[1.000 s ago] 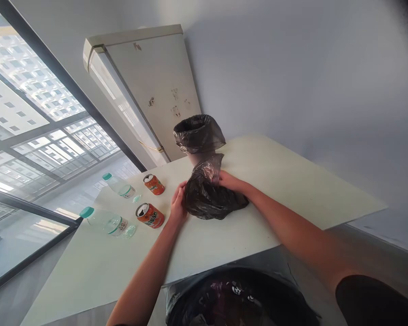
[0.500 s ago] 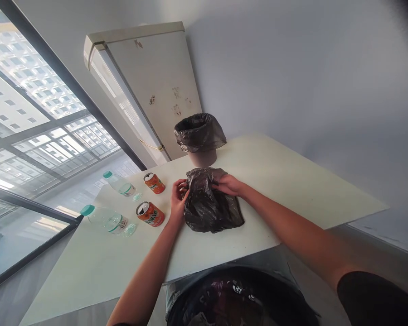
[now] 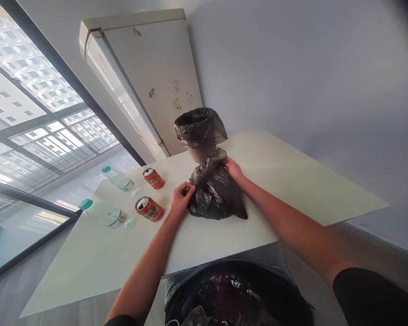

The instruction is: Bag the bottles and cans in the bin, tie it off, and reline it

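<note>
A black plastic bag (image 3: 217, 194) hangs crumpled between my two hands, its lower part against the tabletop. My left hand (image 3: 182, 196) pinches the bag's left edge between thumb and fingers. At its upper right edge my right hand (image 3: 234, 170) grips it, with the fingertips partly hidden behind the plastic. Just beyond the bag stands a pinkish bin (image 3: 197, 154), its rim covered by a black liner (image 3: 201, 129) folded outward. To the left of my left hand are two orange drink cans, a near can (image 3: 149, 209) and a far can (image 3: 153, 178), both upright.
Two clear bottles with green caps, a near bottle (image 3: 107, 215) and a far bottle (image 3: 119, 179), are left of the cans on the white table (image 3: 313, 190). A refrigerator (image 3: 149, 68) stands behind, windows to the left. Below the table's front edge is a black-lined container (image 3: 238, 299).
My right hand has risen, lifting the bag's upper right edge towards the bin. The bag is stretched wider between my hands. The view has shifted slightly.
</note>
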The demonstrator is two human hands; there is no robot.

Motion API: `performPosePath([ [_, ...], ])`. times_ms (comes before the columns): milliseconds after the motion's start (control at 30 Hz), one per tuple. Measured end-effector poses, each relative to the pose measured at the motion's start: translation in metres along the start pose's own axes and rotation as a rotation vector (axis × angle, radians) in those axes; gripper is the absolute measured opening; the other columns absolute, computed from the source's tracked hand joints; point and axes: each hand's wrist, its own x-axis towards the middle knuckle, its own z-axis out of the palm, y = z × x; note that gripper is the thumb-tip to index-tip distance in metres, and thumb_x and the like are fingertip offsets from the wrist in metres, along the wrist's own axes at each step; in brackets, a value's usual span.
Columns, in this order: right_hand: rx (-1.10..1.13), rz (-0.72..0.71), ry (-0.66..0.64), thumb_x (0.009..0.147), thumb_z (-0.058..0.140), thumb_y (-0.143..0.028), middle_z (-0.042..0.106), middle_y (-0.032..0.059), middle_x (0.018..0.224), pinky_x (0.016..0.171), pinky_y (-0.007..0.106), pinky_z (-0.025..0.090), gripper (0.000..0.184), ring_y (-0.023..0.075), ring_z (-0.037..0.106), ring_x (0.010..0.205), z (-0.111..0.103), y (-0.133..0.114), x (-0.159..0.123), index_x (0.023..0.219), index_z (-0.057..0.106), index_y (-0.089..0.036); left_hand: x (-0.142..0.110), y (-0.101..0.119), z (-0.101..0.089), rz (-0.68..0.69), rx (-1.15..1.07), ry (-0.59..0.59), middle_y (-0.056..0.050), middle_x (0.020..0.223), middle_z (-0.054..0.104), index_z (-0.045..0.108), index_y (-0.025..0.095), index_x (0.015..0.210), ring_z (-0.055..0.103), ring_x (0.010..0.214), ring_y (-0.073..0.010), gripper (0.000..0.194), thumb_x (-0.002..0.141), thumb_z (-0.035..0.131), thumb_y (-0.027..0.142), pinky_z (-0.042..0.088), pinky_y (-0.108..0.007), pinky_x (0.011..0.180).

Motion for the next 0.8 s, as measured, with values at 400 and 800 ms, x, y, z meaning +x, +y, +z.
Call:
performPosePath([
  [400, -0.163, 0.030, 0.295, 0.077, 0.065, -0.050, 0.055, -0.0036, 0.070, 0.064, 0.027, 0.039, 0.029, 0.0159, 0.048, 0.069, -0.017, -0.006, 0.007, 0.081, 0.053, -0.024, 0.005, -0.010, 0.000, 0.153, 0.347, 0.096, -0.007, 0.102, 0.067, 0.070, 0.021, 0.092, 0.063, 0.102, -0.0247, 0.008, 0.092, 0.067, 0.028, 0.050, -0.039, 0.095],
  [800, -0.440, -0.805, -0.095, 0.091, 0.063, -0.026, 0.065, 0.0061, 0.106, 0.089, 0.039, 0.052, 0.014, 0.0219, 0.060, 0.099, 0.006, -0.055, -0.048, 0.105, 0.066, -0.024, -0.003, 0.009, 0.000, -0.016, 0.013, 0.249, 0.006, 0.065, 0.057, 0.061, 0.024, 0.103, 0.048, 0.058, -0.0136, 0.018, 0.093, 0.069, 0.036, 0.037, -0.025, 0.061],
])
